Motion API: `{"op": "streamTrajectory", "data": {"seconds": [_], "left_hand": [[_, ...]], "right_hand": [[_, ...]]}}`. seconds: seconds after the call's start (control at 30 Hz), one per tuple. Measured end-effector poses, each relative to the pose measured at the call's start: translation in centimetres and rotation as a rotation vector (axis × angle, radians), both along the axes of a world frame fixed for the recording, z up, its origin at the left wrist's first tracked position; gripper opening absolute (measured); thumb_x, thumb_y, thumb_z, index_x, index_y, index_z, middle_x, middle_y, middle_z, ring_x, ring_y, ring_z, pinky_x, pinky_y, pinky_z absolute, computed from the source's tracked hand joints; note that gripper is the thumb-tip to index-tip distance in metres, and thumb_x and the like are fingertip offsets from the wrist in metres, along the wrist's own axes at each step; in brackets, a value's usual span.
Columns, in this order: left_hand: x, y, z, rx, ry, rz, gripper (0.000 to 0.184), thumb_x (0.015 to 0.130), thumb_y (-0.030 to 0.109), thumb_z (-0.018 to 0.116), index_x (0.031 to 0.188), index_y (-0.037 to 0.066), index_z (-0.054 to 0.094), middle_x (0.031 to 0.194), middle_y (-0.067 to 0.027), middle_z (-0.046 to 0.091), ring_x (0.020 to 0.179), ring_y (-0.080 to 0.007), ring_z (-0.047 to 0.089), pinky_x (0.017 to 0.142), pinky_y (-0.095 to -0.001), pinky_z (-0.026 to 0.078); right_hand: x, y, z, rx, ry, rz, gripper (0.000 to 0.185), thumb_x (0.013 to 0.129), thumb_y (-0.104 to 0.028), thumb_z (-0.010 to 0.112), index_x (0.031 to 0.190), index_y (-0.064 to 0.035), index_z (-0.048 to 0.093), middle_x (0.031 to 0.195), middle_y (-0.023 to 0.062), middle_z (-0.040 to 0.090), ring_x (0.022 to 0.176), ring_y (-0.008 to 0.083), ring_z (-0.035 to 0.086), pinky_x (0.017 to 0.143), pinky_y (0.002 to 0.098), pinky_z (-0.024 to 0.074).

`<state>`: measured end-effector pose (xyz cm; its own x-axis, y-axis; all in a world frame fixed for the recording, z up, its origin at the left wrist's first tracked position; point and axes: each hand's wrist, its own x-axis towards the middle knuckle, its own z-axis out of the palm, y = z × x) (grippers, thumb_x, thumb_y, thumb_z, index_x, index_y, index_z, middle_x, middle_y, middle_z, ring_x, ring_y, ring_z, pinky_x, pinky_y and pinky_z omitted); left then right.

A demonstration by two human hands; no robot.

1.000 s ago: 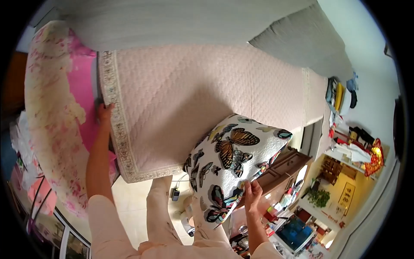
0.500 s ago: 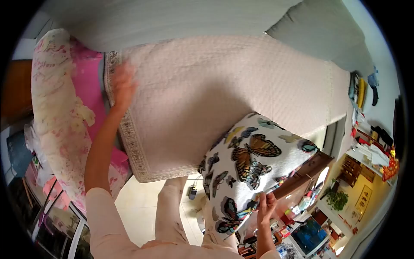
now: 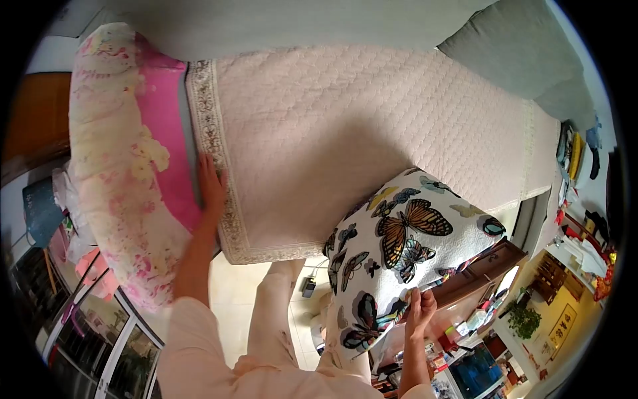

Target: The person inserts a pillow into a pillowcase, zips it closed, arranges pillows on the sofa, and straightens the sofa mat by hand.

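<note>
My left hand [image 3: 211, 185] lies flat with fingers stretched on the patterned border of a pale pink quilted sofa cover [image 3: 319, 100], beside the grey seam along its left edge. My right hand [image 3: 421, 309] is closed on the near edge of a white cushion [image 3: 392, 266] printed with colourful butterflies. The cushion stands tilted over the cover's front right part. Its far lower side is hidden.
A floral and pink covered bolster [image 3: 119, 186] runs along the left. Grey back cushions [image 3: 518, 60] line the far side. A wooden table [image 3: 492, 266] stands at the right. On the tiled floor lies a small black plug adapter [image 3: 308, 287] with a cable.
My left hand has come down along the cover's border toward me and now rests there instead of moving. My right hand keeps its hold on the cushion. The view has shifted slightly.
</note>
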<state>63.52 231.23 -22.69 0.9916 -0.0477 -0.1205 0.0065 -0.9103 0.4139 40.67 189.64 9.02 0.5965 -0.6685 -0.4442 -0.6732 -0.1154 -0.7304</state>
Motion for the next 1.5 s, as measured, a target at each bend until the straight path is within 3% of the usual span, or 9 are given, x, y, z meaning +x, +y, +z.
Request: {"op": "streamTrajectory", "data": {"seconds": [0.1, 0.2, 0.4, 0.53, 0.83, 0.93, 1.17, 1.3, 1.5], "left_hand": [[-16.4, 1.5, 0.2, -0.135, 0.123, 0.346, 0.071, 0.081, 0.017, 0.061, 0.137, -0.005, 0.023, 0.141, -0.0242, 0.027, 0.130, -0.0366, 0.026, 0.109, -0.0404, 0.018], [-25.4, 3.1, 2.4, -0.082, 0.362, 0.580, 0.046, 0.072, 0.021, 0.067, 0.111, -0.001, 0.054, 0.101, -0.0236, 0.059, 0.096, -0.0392, 0.055, 0.083, -0.0435, 0.042], [-26.5, 4.7, 1.3, -0.067, 0.455, 0.598, 0.024, 0.070, 0.022, 0.068, 0.081, 0.004, 0.057, 0.070, -0.0163, 0.060, 0.071, -0.0368, 0.059, 0.062, -0.0470, 0.045], [-27.2, 3.7, 1.2, -0.059, 0.235, 0.522, 0.033, 0.069, 0.016, 0.071, 0.096, 0.004, 0.057, 0.095, -0.0174, 0.059, 0.091, -0.0329, 0.057, 0.076, -0.0410, 0.045], [-12.9, -1.6, 35.4, -1.249, 0.668, 0.265, 0.053, 0.096, 0.031, 0.041, 0.142, 0.011, 0.024, 0.145, -0.0078, 0.026, 0.132, -0.0212, 0.024, 0.106, -0.0329, 0.022], [-11.3, -0.2, 33.3, -0.922, 0.463, 0.208, 0.052, 0.096, 0.032, 0.041, 0.141, 0.010, 0.027, 0.141, -0.0101, 0.033, 0.128, -0.0204, 0.032, 0.104, -0.0301, 0.025], [-5.8, 10.3, 33.7, -1.189, 0.552, 0.502, 0.062, 0.093, 0.053, 0.034, 0.135, 0.007, 0.038, 0.132, -0.0094, 0.044, 0.120, -0.0181, 0.040, 0.099, -0.0300, 0.032], [-4.5, 14.3, 35.8, -1.200, 0.296, 0.526, 0.064, 0.089, 0.051, 0.045, 0.135, 0.007, 0.038, 0.129, -0.0099, 0.047, 0.118, -0.0184, 0.043, 0.099, -0.0302, 0.033], [-7.4, 11.5, 33.0, -0.619, 0.179, 0.418, 0.083, 0.071, 0.036, 0.074, 0.133, -0.002, 0.033, 0.119, -0.0153, 0.054, 0.104, -0.0240, 0.054, 0.088, -0.0351, 0.043]], "right_hand": [[0.4, 0.1, 0.5, 0.024, -0.039, 0.033, 0.027, 0.089, -0.011, 0.056, 0.065, -0.0070, 0.045, 0.061, -0.0049, 0.045, 0.058, 0.0027, 0.035, 0.052, 0.0201, 0.0295], [0.2, 0.0, 0.5, 0.006, -0.066, 0.075, 0.027, 0.090, -0.009, 0.055, 0.066, -0.0074, 0.044, 0.062, -0.0067, 0.043, 0.059, 0.0019, 0.033, 0.052, 0.0197, 0.0270], [2.4, 1.7, 5.1, 0.076, -0.193, 0.065, 0.024, 0.091, -0.016, 0.054, 0.069, -0.0077, 0.049, 0.057, -0.0068, 0.047, 0.047, 0.0001, 0.032, 0.043, 0.0177, 0.0229], [5.6, 4.6, 10.8, 0.126, -0.183, 0.204, 0.029, 0.088, -0.014, 0.058, 0.063, -0.0085, 0.045, 0.055, -0.0056, 0.044, 0.049, 0.0007, 0.033, 0.044, 0.0188, 0.0244], [13.2, 17.1, 15.4, 0.401, -0.318, 0.436, 0.030, 0.090, -0.013, 0.054, 0.062, -0.0076, 0.044, 0.051, -0.0052, 0.044, 0.043, 0.0017, 0.038, 0.040, 0.0185, 0.0283], [15.5, 21.8, 16.6, 0.540, -0.336, 0.419, 0.024, 0.090, -0.011, 0.053, 0.067, -0.0060, 0.051, 0.053, -0.0054, 0.045, 0.046, 0.0009, 0.038, 0.041, 0.0185, 0.0292], [20.3, 34.2, 12.7, 0.311, -0.654, 0.621, 0.021, 0.087, -0.011, 0.054, 0.068, -0.0035, 0.050, 0.055, 0.0027, 0.045, 0.046, 0.0109, 0.040, 0.044, 0.0249, 0.0325], [21.8, 39.3, 10.2, 0.444, -0.548, 0.818, 0.010, 0.086, -0.014, 0.054, 0.084, -0.0043, 0.052, 0.065, 0.0136, 0.054, 0.059, 0.0298, 0.056, 0.054, 0.0358, 0.0433], [11.0, 30.9, 9.1, 0.268, -0.334, 1.112, 0.018, 0.087, -0.019, 0.057, 0.099, -0.0057, 0.058, 0.080, 0.0116, 0.061, 0.069, 0.0243, 0.060, 0.064, 0.0320, 0.0470]]}}
